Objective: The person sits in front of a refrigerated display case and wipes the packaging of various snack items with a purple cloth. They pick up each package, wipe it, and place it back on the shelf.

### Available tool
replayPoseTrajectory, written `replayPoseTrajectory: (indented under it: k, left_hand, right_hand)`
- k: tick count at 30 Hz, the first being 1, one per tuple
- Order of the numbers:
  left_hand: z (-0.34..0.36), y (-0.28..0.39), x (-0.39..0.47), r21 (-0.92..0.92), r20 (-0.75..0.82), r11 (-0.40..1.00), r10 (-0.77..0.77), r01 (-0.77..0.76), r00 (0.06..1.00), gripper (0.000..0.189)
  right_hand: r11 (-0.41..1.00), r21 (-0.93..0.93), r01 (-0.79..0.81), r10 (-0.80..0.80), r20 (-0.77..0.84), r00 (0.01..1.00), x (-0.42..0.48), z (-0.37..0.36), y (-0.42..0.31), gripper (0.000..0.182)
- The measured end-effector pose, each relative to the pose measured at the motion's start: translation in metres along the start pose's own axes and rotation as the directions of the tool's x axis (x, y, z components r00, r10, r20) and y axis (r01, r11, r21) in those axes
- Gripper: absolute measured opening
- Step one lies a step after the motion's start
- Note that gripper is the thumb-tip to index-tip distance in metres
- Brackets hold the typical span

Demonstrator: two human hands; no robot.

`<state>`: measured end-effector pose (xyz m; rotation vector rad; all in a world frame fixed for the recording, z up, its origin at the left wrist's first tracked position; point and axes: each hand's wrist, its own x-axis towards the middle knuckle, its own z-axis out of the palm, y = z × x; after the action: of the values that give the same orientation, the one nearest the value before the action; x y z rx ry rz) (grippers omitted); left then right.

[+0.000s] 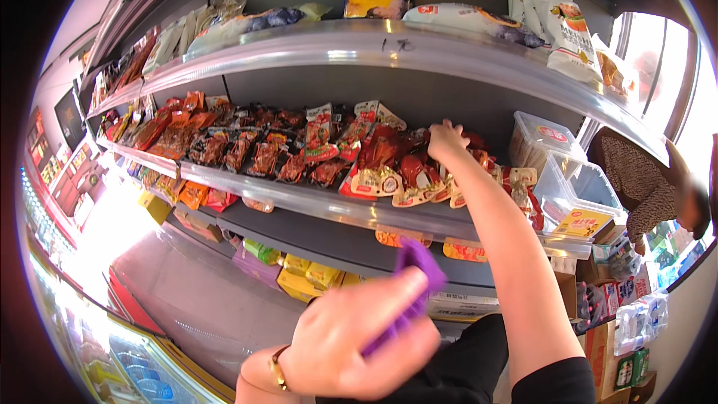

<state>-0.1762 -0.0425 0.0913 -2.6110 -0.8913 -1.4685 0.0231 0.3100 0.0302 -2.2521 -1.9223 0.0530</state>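
In the foreground my left hand [342,336] is closed around a purple object [418,272], perhaps a folded cloth; both are blurred. My right arm stretches up to the middle shelf, where my right hand [447,141] is among vacuum-packed red snacks [384,147] at their back row. Its fingers point to the rear of the shelf, and whether they grip a packet cannot be seen. Cream-and-red packets [377,181] line the shelf's front edge below that hand. Left of them lie dark packs of meat snacks [266,157] in several rows.
Clear plastic bins [580,185] stand at the shelf's right end. Above runs an upper shelf edge [359,47] with bagged goods. Boxes and bottled drinks [639,320] are stacked on the right, near another person [645,185]. A lit display cooler [140,370] is at lower left.
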Motion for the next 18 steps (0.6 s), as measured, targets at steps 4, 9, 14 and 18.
replayPoseTrajectory:
  k: [4, 9, 14, 18]
  left_hand:
    - [0.001, 0.039, 0.029, 0.047, -0.312, 0.938, 0.340, -0.343, 0.887, 0.041]
    - [0.037, 0.057, 0.041, 0.089, -0.535, 0.944, 0.314, -0.318, 0.784, 0.045]
    - [0.058, 0.048, 0.039, -0.005, -0.433, 0.907, 0.378, -0.421, 0.818, 0.038]
    - [0.049, 0.026, 0.027, -0.191, 0.079, 0.962, 0.214, -0.196, 0.974, 0.038]
  right_hand:
    - [0.978, 0.206, 0.042, 0.006, -0.227, 0.974, -0.006, -0.023, 0.018, 0.041]
    - [0.742, 0.607, 0.284, -0.085, -0.334, 0.939, 0.013, -0.026, 0.079, 0.044]
    - [0.395, 0.703, 0.591, 0.025, -0.652, 0.758, -0.002, -0.028, 0.124, 0.047]
    - [-0.346, 0.853, 0.390, 0.082, -0.387, 0.918, -0.071, -0.047, 0.131, 0.051]
